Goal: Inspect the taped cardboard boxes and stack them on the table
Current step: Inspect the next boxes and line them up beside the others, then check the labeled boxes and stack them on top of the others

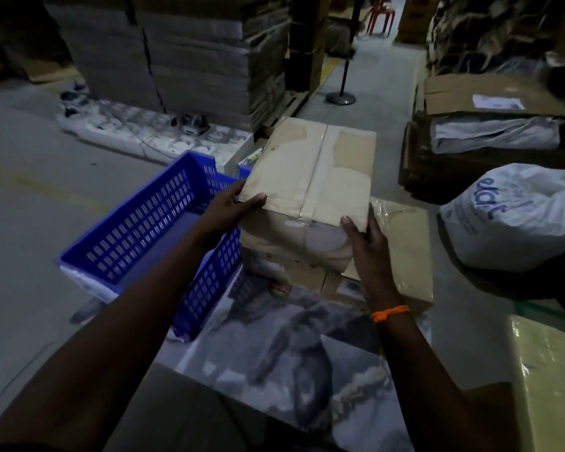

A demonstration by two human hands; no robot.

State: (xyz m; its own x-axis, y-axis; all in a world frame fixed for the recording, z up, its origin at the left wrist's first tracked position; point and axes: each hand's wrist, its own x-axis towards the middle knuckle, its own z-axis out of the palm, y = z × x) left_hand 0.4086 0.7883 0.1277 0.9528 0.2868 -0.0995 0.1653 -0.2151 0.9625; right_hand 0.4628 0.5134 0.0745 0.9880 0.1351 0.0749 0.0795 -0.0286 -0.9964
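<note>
A taped cardboard box (313, 168) sits at the centre, with clear tape running down the middle of its top. My left hand (232, 207) grips its near left corner, thumb on top. Its near right corner is held by my right hand (366, 252), which wears an orange wrist thread. The box rests on top of other cardboard boxes (294, 275). A lower, flatter box (405, 243) lies to its right, partly under my right hand. All of these stand on a table covered with a printed sheet (274, 363).
A blue perforated plastic crate (137, 236) stands left of the box. A white printed sack (516, 216) lies on the right, with open cartons (490, 125) behind it. Tall cardboard stacks (183, 60) rise at the back. A yellow wrapped package (555, 386) is at lower right.
</note>
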